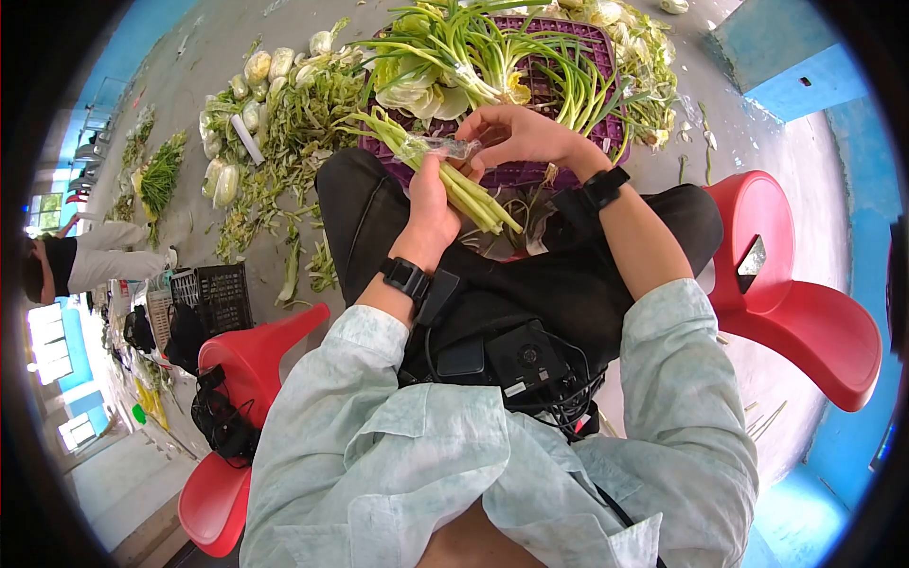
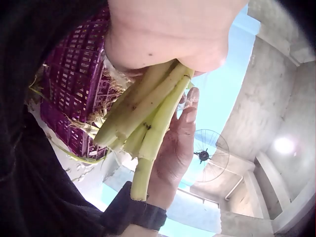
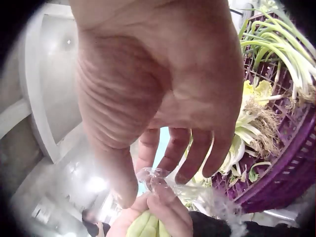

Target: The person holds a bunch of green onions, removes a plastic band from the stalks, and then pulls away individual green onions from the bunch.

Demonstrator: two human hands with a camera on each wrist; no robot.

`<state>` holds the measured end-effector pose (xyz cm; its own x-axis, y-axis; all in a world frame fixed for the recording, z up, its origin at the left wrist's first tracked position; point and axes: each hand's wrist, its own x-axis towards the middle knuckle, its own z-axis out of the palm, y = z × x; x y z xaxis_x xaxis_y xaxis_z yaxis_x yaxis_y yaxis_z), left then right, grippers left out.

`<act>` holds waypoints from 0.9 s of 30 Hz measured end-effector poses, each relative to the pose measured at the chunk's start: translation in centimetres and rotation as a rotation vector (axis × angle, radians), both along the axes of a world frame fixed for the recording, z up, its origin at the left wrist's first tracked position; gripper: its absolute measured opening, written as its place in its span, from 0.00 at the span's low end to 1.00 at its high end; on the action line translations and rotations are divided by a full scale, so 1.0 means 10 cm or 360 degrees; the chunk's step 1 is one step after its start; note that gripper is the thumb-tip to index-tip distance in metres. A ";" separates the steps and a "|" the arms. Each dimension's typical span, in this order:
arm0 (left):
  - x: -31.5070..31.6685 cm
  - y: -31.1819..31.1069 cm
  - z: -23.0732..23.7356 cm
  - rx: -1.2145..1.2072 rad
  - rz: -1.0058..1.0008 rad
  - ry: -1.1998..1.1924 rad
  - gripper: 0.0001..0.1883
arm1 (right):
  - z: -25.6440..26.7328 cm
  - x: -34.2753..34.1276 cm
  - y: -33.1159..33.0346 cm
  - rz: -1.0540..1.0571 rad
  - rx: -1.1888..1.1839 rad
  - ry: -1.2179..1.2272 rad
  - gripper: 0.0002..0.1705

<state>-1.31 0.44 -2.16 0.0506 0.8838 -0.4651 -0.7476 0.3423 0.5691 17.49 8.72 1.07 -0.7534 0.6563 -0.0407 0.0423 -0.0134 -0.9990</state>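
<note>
A bunch of pale green celery-like stalks [image 1: 478, 204] lies in my left hand [image 1: 434, 206], which grips it around the middle above my lap. In the left wrist view the cut ends of the stalks [image 2: 143, 118] stick out below that hand. Clear plastic film [image 1: 445, 147] lies around the bunch near the left thumb. My right hand [image 1: 525, 137] pinches this film with thumb and fingers, close beside the left thumb. The right wrist view shows the crinkled film [image 3: 197, 192] stretching across near the fingertips of both hands.
A purple crate [image 1: 606, 57] before my knees bears scallions [image 1: 464, 47] and a leafy cabbage [image 1: 417, 90]. Heaped trimmed leaves [image 1: 317, 109] cover the floor at left. Red stools [image 1: 757, 227] stand on both sides. A black crate [image 1: 222, 293] and another person [image 1: 104, 251] are farther left.
</note>
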 end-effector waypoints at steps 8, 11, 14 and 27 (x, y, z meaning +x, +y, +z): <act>0.09 -0.02 0.12 -0.0023 0.0040 0.0077 0.13 | -0.07 -0.04 0.04 -0.0070 0.0063 -0.0063 0.08; 0.09 -0.01 0.11 -0.0071 0.0067 0.0078 0.12 | -0.08 -0.06 0.04 -0.0200 0.0092 -0.0043 0.08; 0.06 -0.03 0.08 -0.0045 0.0045 0.0076 0.10 | -0.13 -0.08 0.06 -0.0256 0.0017 -0.0010 0.10; 0.05 -0.01 0.02 -0.0134 0.0127 0.0045 0.08 | -0.02 -0.11 -0.02 -0.0673 -0.0185 -0.0256 0.14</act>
